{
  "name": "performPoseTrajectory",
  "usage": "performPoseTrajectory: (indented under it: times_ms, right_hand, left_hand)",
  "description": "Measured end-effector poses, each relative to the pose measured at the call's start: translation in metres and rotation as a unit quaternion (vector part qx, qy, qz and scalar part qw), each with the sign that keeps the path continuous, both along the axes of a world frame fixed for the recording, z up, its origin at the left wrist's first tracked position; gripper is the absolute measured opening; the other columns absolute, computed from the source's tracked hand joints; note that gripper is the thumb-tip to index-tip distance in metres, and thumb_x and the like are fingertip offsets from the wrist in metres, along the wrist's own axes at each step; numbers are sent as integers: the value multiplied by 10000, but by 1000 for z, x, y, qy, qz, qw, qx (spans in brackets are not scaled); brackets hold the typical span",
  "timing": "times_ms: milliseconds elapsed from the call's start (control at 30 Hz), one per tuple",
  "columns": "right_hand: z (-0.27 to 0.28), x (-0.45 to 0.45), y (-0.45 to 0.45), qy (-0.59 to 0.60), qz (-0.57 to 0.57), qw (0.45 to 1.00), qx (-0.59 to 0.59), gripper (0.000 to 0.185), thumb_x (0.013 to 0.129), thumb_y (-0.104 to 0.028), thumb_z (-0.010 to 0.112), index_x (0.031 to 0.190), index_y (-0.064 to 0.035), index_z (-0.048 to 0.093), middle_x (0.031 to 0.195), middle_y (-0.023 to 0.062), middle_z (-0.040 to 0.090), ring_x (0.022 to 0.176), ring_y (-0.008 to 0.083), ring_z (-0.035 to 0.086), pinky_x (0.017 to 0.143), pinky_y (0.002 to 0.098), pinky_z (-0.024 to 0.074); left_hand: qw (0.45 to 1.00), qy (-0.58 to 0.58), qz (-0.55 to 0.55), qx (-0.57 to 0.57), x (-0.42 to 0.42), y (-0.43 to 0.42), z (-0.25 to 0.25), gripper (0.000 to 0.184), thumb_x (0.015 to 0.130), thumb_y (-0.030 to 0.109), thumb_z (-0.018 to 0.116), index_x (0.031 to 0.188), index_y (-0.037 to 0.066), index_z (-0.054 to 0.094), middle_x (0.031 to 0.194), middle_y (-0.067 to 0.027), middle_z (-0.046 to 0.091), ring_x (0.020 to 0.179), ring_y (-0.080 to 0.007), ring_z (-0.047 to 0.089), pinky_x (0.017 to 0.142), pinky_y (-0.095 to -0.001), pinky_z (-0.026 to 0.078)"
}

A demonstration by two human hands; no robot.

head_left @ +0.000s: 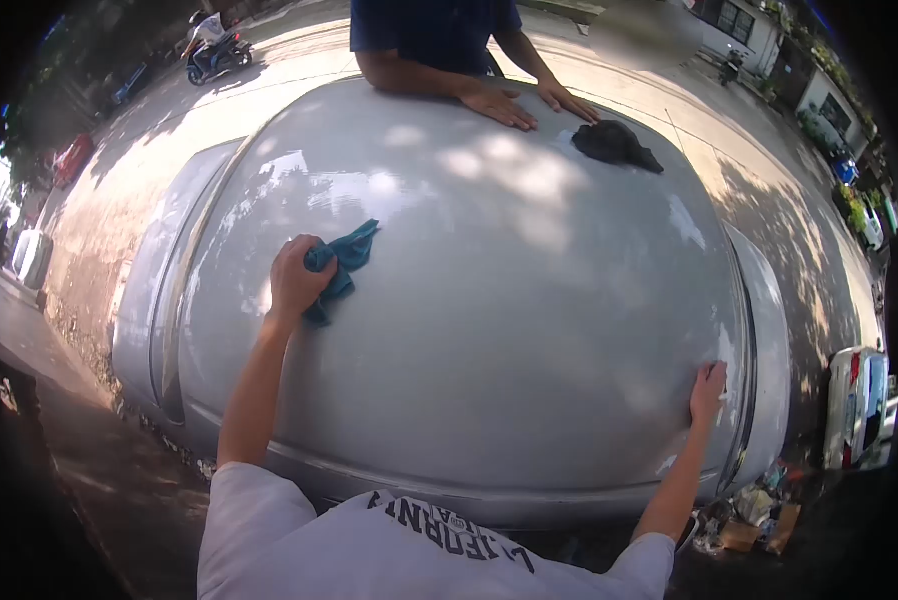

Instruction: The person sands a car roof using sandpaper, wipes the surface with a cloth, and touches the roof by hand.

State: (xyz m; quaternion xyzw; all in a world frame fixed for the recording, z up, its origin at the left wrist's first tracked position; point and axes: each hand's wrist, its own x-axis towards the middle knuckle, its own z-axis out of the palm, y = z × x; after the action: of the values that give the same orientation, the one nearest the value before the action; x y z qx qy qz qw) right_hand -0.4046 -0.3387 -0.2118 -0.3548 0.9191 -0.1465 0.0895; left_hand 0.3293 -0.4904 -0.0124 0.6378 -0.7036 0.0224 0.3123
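The silver-grey roof of a car (469,330) fills the middle of the view. On its left part, my left hand (297,280) is closed round a teal cloth (351,262), whose loose ends spread to the right and below the fingers. My right hand (709,392) rests near the roof's right edge with its fingers curled; whether anything is in it is too small to tell. A dark crumpled cloth (617,146) lies at the far side of the roof, away from both my hands.
Across the car a person in dark blue (434,30) leans with both hands flat on the roof, beside the dark cloth. A motorbike with a rider (214,55) is on the road at far left. Cardboard and rubbish (754,520) lie at lower right, near a parked white car (854,408).
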Motion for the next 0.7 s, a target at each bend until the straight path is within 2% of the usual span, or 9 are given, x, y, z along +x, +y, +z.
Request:
performPoseTrajectory:
  times_ms: [67, 133, 167, 267, 367, 467, 500, 667, 700]
  right_hand:
    - [-46, -51, 73, -35, -30, 997, -54, 770, 1017, -546, 311, 1537, 8, 184, 1614, 205, 142, 1495, 346, 125, 1201, 469, 128]
    - [-30, 8, 91, 29, -42, 998, 26, 784, 1013, -562, 309, 1535, 11, 191, 1622, 177, 142, 1501, 328, 117, 1198, 498, 118]
    - [10, 77, 82, 37, -25, 998, 46, 795, 1010, -572, 311, 1534, 13, 191, 1625, 164, 144, 1503, 319, 115, 1194, 514, 115]
    - [59, 239, 21, 109, 87, 990, 31, 811, 999, -596, 322, 1540, -6, 191, 1632, 122, 150, 1508, 297, 114, 1178, 570, 115]
    - [89, 333, 9, 117, 137, 984, 5, 813, 992, -604, 333, 1552, -36, 176, 1635, 112, 142, 1510, 303, 104, 1175, 582, 108]
    - [99, 334, 51, 59, 302, 949, -59, 815, 984, -610, 350, 1563, -71, 156, 1641, 98, 127, 1512, 306, 99, 1164, 615, 88]
    - [105, 323, 70, 38, 322, 945, -47, 817, 982, -611, 356, 1564, -76, 150, 1642, 98, 121, 1512, 309, 99, 1160, 624, 83]
    - [36, 181, 64, 33, 35, 999, -14, 803, 994, -613, 320, 1553, -55, 179, 1630, 121, 162, 1506, 315, 124, 1160, 611, 86]
    - [40, 187, 36, 39, -4, 999, 26, 807, 995, -612, 318, 1545, -35, 192, 1624, 136, 175, 1502, 318, 134, 1165, 593, 91]
  left_hand:
    - [985, -11, 169, -21, 79, -10, -13, 341, 711, 304, 749, 929, 50, 685, 914, -163, 695, 895, -364, 656, 773, -452, 513]
    - [965, 37, 255, 43, 98, -20, 1, 430, 689, 358, 731, 1013, 76, 725, 929, -196, 712, 903, -367, 678, 811, -442, 537]
    - [970, 32, 238, -35, 88, -32, -11, 401, 704, 353, 711, 1008, 93, 731, 911, -184, 715, 884, -366, 681, 801, -443, 544]
    - [998, 47, -15, 41, -34, -28, -9, 216, 709, 290, 705, 755, 87, 650, 762, -157, 666, 770, -392, 639, 688, -463, 518]
    - [939, 7, -322, 124, -139, 26, -20, 209, 692, 262, 734, 791, 105, 638, 879, -87, 667, 920, -328, 625, 803, -436, 486]
    - [930, 24, -354, 96, -110, 32, -23, 256, 700, 274, 734, 891, 134, 639, 966, -65, 650, 1020, -292, 594, 883, -437, 444]
    - [943, 44, -318, 94, -79, 22, -18, 296, 697, 268, 733, 943, 140, 631, 1007, -61, 641, 1054, -283, 577, 905, -441, 425]
    - [995, 94, 30, -31, 149, -6, -4, 406, 670, 234, 694, 1061, 147, 625, 1085, -89, 665, 1058, -308, 615, 952, -447, 438]
    - [986, 136, 97, 8, 186, -5, -3, 432, 683, 283, 719, 1093, 175, 635, 1157, -78, 639, 1147, -302, 565, 1024, -481, 362]
